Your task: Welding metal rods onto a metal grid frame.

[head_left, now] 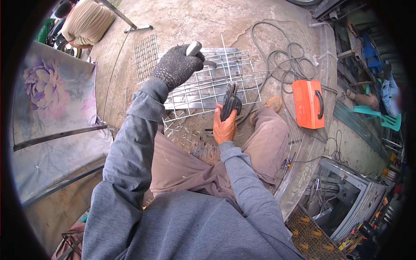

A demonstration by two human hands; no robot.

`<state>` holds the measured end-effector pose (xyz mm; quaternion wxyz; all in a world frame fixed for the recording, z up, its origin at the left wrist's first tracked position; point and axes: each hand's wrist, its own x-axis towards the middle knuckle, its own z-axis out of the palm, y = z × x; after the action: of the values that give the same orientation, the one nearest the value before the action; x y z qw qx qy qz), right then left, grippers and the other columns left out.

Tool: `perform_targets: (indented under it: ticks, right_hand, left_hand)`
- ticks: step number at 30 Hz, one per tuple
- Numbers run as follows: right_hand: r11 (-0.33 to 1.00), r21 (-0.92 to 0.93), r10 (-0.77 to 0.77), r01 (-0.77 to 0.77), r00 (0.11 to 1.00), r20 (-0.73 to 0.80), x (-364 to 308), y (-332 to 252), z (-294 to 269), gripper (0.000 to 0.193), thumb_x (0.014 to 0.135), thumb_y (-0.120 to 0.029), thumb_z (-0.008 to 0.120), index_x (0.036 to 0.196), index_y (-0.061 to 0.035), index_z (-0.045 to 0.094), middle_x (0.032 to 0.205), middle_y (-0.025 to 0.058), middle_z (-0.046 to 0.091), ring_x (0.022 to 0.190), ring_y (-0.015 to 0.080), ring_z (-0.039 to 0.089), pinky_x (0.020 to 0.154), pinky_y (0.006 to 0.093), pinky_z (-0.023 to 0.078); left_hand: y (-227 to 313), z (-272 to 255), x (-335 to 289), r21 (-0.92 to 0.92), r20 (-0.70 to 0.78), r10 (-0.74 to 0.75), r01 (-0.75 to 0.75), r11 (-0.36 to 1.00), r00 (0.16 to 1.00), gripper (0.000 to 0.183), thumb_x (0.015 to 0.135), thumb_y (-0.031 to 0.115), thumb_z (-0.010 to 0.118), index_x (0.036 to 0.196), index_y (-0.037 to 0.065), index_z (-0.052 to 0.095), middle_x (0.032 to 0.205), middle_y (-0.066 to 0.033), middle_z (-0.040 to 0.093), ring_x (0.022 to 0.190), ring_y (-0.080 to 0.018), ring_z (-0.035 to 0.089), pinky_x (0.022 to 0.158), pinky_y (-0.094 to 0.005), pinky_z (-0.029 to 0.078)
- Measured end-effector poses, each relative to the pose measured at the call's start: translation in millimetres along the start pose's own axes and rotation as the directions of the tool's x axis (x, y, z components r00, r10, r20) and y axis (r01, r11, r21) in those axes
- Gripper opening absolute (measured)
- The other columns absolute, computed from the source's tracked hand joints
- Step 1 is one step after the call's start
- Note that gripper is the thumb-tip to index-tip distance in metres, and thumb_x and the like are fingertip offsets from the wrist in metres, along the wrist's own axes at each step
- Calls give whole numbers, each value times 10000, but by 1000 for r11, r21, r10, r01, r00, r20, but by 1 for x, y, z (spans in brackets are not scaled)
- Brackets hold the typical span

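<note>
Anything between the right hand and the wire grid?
Only the black clamp-like tool held in the right hand; its tip overlaps the wire grid in view, contact unclear. Nothing else visible blocks it.

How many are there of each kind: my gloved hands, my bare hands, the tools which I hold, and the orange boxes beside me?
Gloved hand: 1 (left)
Bare hand: 1 (right)
Held: 2 (grey tool, black tool)
Orange box: 1
Total: 5
</note>
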<state>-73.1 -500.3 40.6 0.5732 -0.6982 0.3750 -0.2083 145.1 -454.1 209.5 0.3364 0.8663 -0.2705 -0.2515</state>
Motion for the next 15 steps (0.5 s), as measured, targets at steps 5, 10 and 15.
perform_targets:
  ticks: [5, 10, 15]
  right_hand:
    - [1000, 11, 10, -10, 1000, 3, 0, -1, -1, 319, 983, -169, 627, 1237, -39, 484, 1151, 144, 725, 1054, 350, 702, 903, 433, 529]
    - [1000, 22, 12, -11, 1000, -3, 0, -1, -1, 311, 984, -172, 627, 1229, -37, 490, 1137, 143, 730, 1044, 351, 706, 893, 431, 532]
    - [1000, 27, -1, 1, 1000, -11, 1, 1, -3, 300, 985, -176, 628, 1210, -26, 496, 1123, 143, 734, 1034, 348, 710, 885, 429, 535]
  left_hand:
    - [7, -5, 14, -6, -8, 5, -5, 1000, 1000, 325, 782, 310, 697, 984, 61, 753, 874, -162, 730, 848, -296, 700, 792, -399, 531]
    - [11, -8, 31, 37, 26, -12, 11, 999, 1000, 352, 765, 320, 678, 978, 48, 748, 785, -119, 690, 701, -233, 656, 642, -367, 509]
    - [25, -12, 50, 37, 110, 49, -53, 998, 993, 356, 784, 343, 646, 957, 43, 726, 727, -60, 634, 596, -165, 578, 512, -313, 457]
